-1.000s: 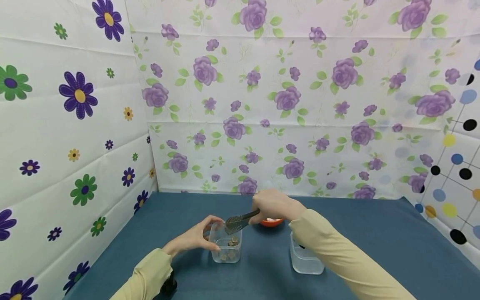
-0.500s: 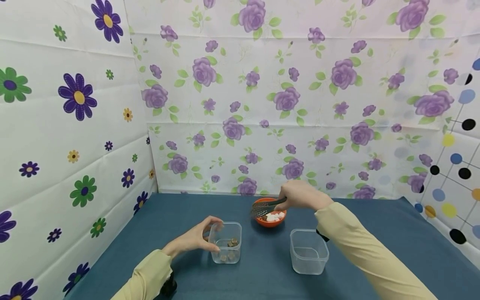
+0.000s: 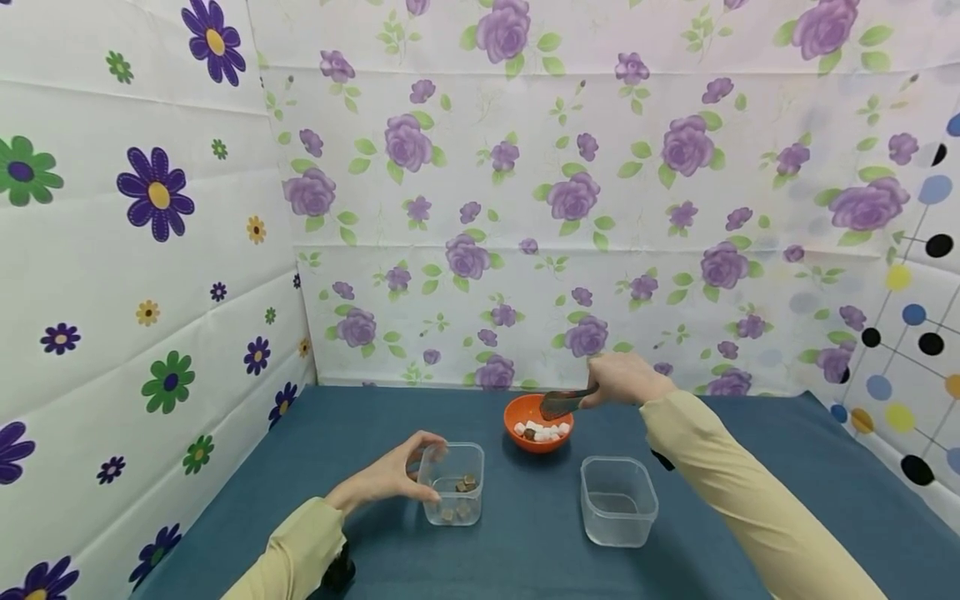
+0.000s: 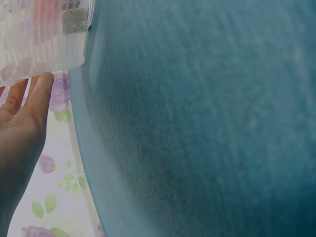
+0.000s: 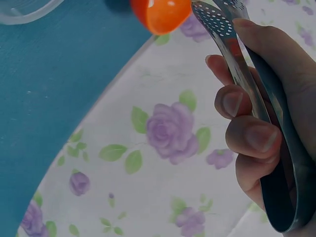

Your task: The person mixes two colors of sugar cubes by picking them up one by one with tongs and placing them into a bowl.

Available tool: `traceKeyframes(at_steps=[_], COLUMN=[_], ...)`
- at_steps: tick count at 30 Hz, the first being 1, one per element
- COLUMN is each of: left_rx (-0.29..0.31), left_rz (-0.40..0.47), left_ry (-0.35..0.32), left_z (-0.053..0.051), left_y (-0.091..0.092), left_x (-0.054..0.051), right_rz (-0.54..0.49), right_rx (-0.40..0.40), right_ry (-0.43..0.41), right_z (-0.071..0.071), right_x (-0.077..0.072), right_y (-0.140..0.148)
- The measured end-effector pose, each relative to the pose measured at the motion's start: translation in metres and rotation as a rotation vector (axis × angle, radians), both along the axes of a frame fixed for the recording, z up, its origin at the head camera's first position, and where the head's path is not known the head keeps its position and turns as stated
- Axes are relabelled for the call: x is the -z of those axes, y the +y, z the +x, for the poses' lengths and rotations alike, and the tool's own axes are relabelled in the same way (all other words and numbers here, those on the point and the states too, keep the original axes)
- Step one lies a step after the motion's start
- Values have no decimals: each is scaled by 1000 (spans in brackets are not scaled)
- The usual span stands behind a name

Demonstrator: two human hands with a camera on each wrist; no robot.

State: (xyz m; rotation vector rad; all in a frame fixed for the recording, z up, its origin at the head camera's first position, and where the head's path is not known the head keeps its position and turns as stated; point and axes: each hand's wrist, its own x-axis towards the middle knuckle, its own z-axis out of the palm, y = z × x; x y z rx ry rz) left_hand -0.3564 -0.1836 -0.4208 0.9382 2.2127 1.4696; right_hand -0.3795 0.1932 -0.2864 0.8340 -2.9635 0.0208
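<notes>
My left hand (image 3: 393,475) holds a clear plastic container (image 3: 468,468) at its left side, thumb in front and fingers behind. Several small brown cubes (image 3: 466,483) lie inside it. In the left wrist view, the fingertips meet the container's wall (image 4: 54,57). With my right hand (image 3: 624,380) I grip perforated metal tongs (image 5: 284,192), fingers and thumb wrapped around both arms. The tongs' head (image 3: 558,404) is over the right side of an orange bowl (image 3: 516,412). White cubes (image 3: 551,432) and at least one brown cube (image 3: 529,434) sit in that bowl. Nothing visible is between the tongs' tips.
A second clear plastic container (image 3: 618,527) stands upright at the right, nearer to me than the bowl. Blue cloth (image 3: 525,550) covers the table. Floral sheets (image 3: 480,208) hang behind it and at the sides.
My right hand has carried the tongs from above the left container to the right and back, over the orange bowl. The left hand and its container stay in place.
</notes>
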Motion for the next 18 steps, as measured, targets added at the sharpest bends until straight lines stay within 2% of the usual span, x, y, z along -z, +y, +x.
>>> traceKeyframes(at_steps=[8, 18], left_rx=[4, 4], left_rz=[1, -5], left_ry=[14, 21], left_z=[2, 1], left_y=[0, -2], left_x=[-2, -1], right_rz=[9, 9], right_rx=[-9, 10], right_ry=[20, 27], right_z=[-5, -6], right_x=[6, 7], right_y=[3, -1])
